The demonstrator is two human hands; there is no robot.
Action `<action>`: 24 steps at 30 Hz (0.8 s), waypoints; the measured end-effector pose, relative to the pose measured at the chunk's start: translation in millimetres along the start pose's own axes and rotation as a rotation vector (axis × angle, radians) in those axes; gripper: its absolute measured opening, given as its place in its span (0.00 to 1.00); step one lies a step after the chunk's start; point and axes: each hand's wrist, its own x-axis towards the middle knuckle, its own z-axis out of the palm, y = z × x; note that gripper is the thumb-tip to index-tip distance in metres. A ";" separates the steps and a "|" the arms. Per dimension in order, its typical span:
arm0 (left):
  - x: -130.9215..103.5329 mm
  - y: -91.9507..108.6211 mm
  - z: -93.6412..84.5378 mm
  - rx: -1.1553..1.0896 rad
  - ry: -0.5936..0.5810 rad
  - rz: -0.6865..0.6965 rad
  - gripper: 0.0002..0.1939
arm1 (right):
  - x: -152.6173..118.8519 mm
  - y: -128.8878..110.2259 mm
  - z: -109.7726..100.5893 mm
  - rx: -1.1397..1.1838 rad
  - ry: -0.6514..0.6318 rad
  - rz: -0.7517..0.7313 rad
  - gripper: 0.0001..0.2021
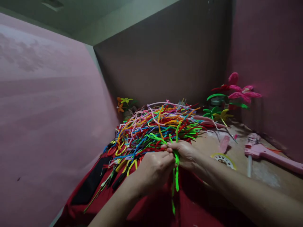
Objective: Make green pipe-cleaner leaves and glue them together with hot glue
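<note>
Bright green pipe cleaners (177, 179) run between my two hands, with ends sticking out above the fingers and others hanging down below. My left hand (157, 164) is closed, its thumb and fingers pinching the green stems from the left. From the right, my right hand (186, 154) grips the same stems, thumb on top near the left fingertips. The hands meet in front of a large heap of pipe cleaners (151, 126) in many colours. Exactly where the stems cross or twist is hidden by the fingers.
Left of the hands, a black flat phone-like object (91, 181) and yellow-handled tools (121, 164) lie on red cloth (146, 217). On the right are a pink glue gun (267, 151), a white-and-yellow tape roll (223, 160) and pipe-cleaner flowers (243, 93). Walls stand close around.
</note>
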 end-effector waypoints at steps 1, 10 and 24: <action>-1.0 -2.2 -0.9 -0.058 0.026 -0.019 0.08 | -1.6 -0.4 -3.7 -0.021 0.019 -0.027 0.09; 15.9 -44.6 22.7 0.106 0.165 -0.211 0.11 | -34.9 -13.7 -29.9 -0.277 -0.201 -0.010 0.07; 40.1 -107.5 7.0 0.238 0.428 -0.541 0.12 | -58.4 -41.0 -58.2 0.150 -0.249 -0.252 0.04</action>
